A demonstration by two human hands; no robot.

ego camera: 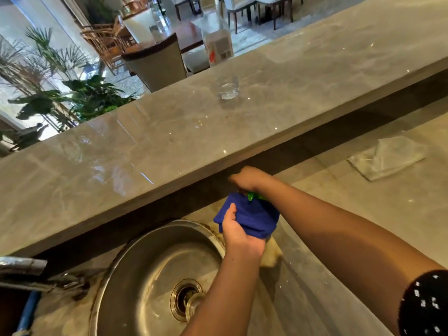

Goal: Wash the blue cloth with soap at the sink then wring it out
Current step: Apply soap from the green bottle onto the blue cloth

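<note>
The blue cloth (252, 218) is bunched up just right of the round steel sink (145, 241), over the counter. My left hand (236, 231) grips it from below, thumb pressed on its left side. My right hand (249, 178) is closed over the top of a green object (254, 196), apparently the head of a soap bottle, which pokes out just above the cloth. The cloth hides the rest of the green object. The sink's drain (186, 297) is open and no water is running.
A tap (21, 265) juts in at the left edge. A yellowish sponge-like lump (272, 255) lies under the cloth. The raised marble ledge (145, 141) behind holds a glass (229, 87) and a clear bottle (218, 44). A pale folded sheet (388, 158) lies on the right counter.
</note>
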